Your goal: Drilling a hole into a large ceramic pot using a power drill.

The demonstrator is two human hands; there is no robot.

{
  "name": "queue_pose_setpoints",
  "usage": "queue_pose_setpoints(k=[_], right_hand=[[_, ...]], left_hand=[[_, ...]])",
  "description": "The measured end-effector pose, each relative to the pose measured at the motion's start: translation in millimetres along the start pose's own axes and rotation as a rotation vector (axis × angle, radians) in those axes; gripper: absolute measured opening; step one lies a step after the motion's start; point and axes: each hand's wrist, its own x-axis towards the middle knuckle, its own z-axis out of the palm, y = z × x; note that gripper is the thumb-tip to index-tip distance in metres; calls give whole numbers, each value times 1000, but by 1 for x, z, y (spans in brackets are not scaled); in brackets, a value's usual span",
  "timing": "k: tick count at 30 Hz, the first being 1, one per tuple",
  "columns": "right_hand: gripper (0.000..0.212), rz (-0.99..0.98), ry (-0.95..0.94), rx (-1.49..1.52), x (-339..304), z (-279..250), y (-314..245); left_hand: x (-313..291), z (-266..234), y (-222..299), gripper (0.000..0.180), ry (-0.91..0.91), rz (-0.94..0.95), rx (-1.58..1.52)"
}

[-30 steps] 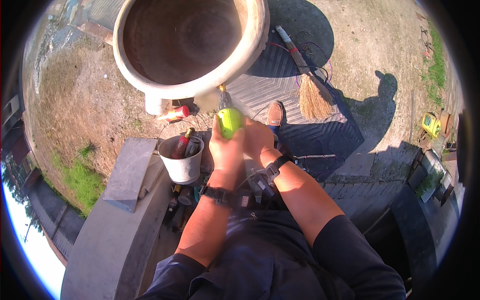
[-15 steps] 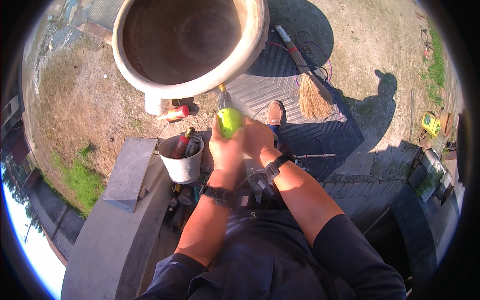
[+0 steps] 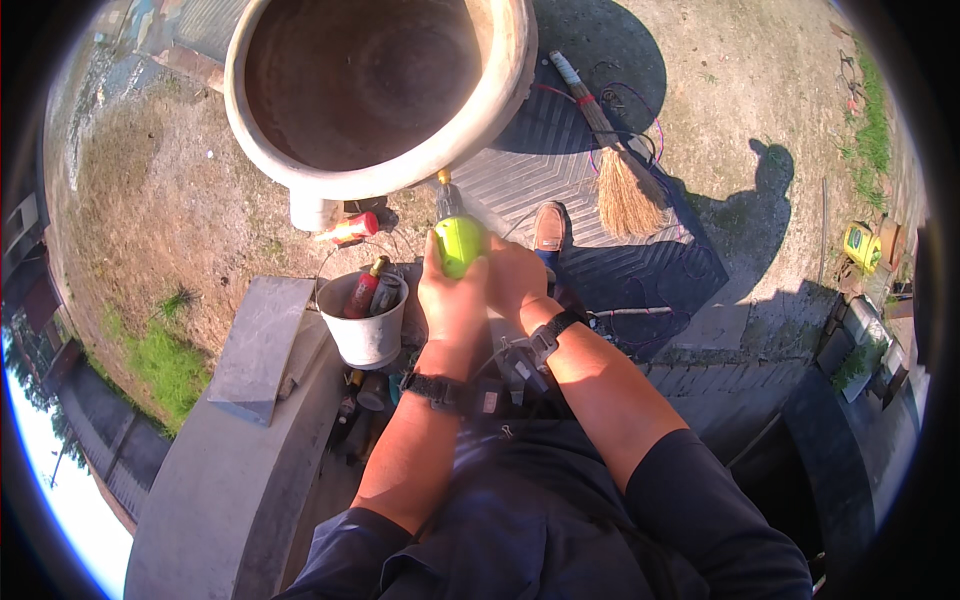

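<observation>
A bright green power drill [image 3: 459,245] with a dark chuck is held in both my hands in front of me. My left hand [image 3: 450,300] is closed round its left side, thumb and fingers on the green body. On the other side my right hand [image 3: 515,275] grips it, its fingers partly hidden behind the drill. The yellowish tip of the drill points away from me and meets the outer wall of a large round clay pot [image 3: 390,185], just below the rim. The pot's mouth faces me, and its inside is brown and bare.
Left of my hands stands a white bucket [image 3: 365,335] holding a red bottle-like tool [image 3: 366,290]. A grey slab [image 3: 260,345] rests on the ledge [image 3: 215,490]. A red-handled object [image 3: 352,228] lies by the pot. At right, a straw broom [image 3: 628,190] lies on a dark ribbed mat [image 3: 640,290].
</observation>
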Motion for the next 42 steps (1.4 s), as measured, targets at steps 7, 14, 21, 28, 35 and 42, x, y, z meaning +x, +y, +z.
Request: queue_pose_setpoints(k=[7, 14, 21, 28, 35, 42], right_hand=[[24, -13, 5, 25, 2, 8, 7], [27, -50, 32, -5, 3, 12, 10], [25, -13, -15, -31, 2, 7, 6], [27, -13, -16, -24, 2, 6, 6], [26, -5, -22, -9, 1, 6, 5], [26, -48, 2, -49, 3, 12, 10]], left_hand=[[-1, 1, 2, 77, -1, -16, 7], [-3, 1, 12, 78, -8, -64, -22], [-4, 2, 12, 78, -10, -69, -82], [-6, 4, 19, 78, -13, -83, -84], [-5, 2, 17, 77, -18, -77, -67], [-7, 3, 23, 77, 3, -65, -32]])
